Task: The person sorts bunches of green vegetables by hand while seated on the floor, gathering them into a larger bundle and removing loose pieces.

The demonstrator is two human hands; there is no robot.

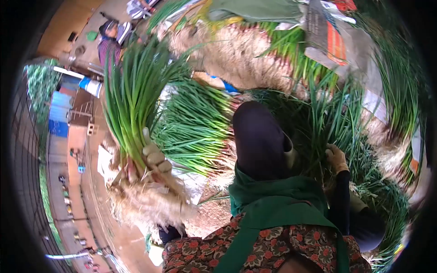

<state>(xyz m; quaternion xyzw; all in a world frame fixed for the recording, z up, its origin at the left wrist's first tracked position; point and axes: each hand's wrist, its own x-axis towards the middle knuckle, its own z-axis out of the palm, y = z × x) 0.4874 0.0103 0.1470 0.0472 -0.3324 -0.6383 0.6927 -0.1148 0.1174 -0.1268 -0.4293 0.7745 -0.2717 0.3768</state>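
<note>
My left hand (155,157), in a pale covering, is wrapped round a large bunch of spring onions (132,95). The bunch stands raised on the left, green leaves upward, with its shaggy pale roots (148,198) hanging below the fingers. On the right, my right hand (336,158) has curled fingers against a heap of loose green leaves (332,113); whether it grips any is hidden. Between the hands rises my dark-covered knee (257,136). A row of spring onions (191,127) lies just past the raised bunch.
More bundled spring onions with matted roots (241,50) are piled at the top. Printed sacking (325,36) and a green cloth (255,10) lie over them. Another person (110,45) sits at upper left. A paved street (102,218) runs down the left side.
</note>
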